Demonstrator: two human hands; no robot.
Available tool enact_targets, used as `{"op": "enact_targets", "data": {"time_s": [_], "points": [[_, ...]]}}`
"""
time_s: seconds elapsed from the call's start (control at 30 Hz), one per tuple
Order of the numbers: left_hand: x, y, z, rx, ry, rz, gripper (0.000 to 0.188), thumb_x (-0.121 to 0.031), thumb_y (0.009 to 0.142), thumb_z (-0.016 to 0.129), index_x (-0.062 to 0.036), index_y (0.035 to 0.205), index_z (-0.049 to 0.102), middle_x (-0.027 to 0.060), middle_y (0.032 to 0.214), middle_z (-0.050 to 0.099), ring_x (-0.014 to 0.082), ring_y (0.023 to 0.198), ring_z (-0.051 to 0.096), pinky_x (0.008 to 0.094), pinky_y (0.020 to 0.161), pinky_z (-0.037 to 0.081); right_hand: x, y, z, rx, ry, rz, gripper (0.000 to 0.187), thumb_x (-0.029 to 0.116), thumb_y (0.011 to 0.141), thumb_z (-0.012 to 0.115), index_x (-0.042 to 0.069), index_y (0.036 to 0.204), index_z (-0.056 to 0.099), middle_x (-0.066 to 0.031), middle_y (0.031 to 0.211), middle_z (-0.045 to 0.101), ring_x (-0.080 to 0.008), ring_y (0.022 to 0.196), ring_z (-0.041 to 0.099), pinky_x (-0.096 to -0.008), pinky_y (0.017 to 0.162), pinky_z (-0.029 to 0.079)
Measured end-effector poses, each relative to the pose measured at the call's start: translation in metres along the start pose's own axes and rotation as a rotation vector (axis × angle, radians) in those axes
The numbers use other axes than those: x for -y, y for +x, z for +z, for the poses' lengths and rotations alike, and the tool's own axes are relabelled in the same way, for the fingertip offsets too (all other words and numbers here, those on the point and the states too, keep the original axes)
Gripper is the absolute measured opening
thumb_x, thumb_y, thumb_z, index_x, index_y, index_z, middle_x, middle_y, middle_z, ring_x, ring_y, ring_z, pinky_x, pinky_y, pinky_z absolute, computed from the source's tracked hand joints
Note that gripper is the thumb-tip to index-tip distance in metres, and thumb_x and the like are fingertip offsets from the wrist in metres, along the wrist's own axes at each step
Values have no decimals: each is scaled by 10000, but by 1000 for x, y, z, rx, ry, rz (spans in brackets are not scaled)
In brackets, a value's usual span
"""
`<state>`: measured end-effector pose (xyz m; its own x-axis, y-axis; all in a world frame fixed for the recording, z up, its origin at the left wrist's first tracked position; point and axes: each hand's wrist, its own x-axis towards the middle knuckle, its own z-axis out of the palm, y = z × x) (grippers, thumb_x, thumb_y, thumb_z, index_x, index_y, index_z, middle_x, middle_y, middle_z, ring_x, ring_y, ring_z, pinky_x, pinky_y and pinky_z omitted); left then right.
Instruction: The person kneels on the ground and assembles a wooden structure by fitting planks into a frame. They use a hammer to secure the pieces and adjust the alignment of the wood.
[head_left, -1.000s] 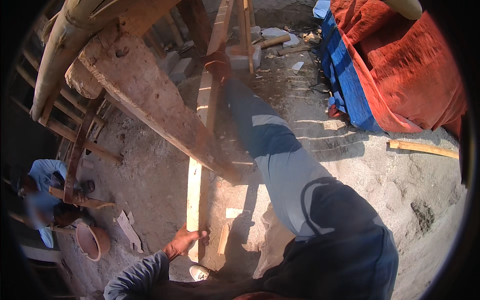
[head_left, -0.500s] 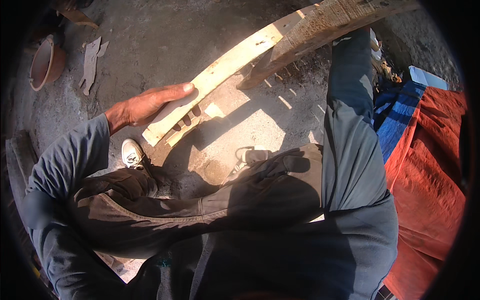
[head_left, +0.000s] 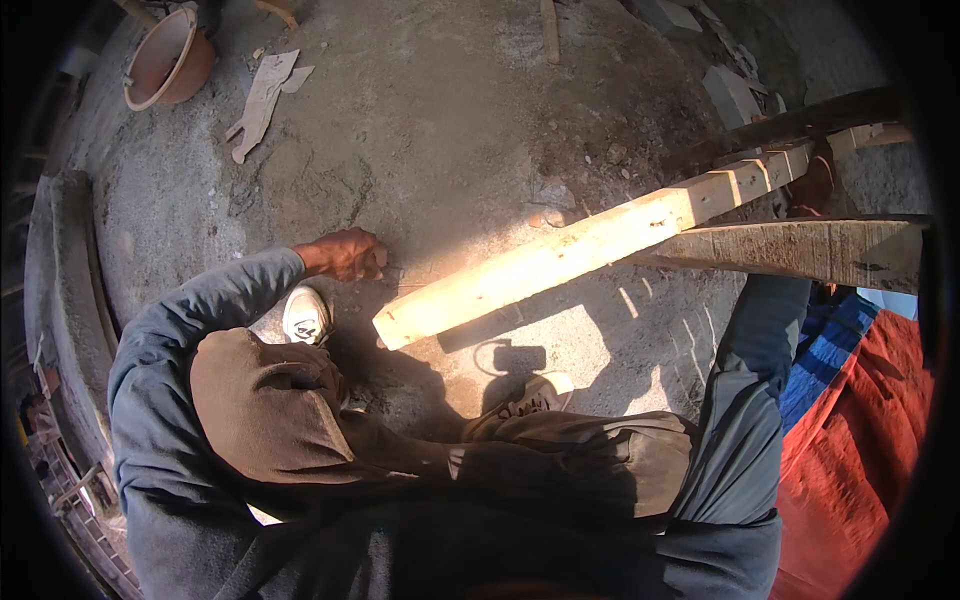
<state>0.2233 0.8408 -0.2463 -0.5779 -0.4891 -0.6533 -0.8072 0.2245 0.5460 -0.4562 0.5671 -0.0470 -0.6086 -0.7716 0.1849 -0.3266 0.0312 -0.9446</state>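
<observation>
A pale squared wooden batten (head_left: 540, 270) slants across the middle, its near end raised over the floor in sunlight. My left hand (head_left: 347, 255) is just left of that end, apart from it, with fingers curled closed; what they hold, if anything, is hidden. My right arm reaches forward under a rough, darker wooden plank (head_left: 800, 250). Beyond the plank my right hand (head_left: 817, 178), in shadow and partly covered, appears wrapped round the far part of the batten. The plank lies beneath and to the right of the batten.
An orange-brown bucket (head_left: 175, 62) stands at the far left, near a torn flat scrap (head_left: 265, 100). A concrete ledge (head_left: 75, 300) runs along the left. Red and blue sheeting (head_left: 850, 430) hangs at the right. My shoes (head_left: 306, 315) are on the rough floor below.
My left hand has let go of the batten's near end and now sits closed beside it. The batten and plank appear lower and farther right as the view shifted.
</observation>
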Motion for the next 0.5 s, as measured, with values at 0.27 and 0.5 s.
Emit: {"op": "enact_targets", "data": {"time_s": [0.27,0.5], "points": [[-36,43,-86,-57,108,99,568,-530,1064,546,-83,1406,619,204,1397,639,386,1308,607,512,1108,478,0,10,-42,-83,8,61,598,362,852,805,17,1298,606,-212,1054,725,-355,1013,735,-428,853,596],[-63,189,-253,-175,200,-34,578,-486,1068,568,-125,1517,528,241,1495,541,424,1415,497,538,1176,424,-7,20,-25,-170,-38,24,541,370,866,801,29,1256,646,-198,1020,730,-345,990,738,-424,833,597]]}}
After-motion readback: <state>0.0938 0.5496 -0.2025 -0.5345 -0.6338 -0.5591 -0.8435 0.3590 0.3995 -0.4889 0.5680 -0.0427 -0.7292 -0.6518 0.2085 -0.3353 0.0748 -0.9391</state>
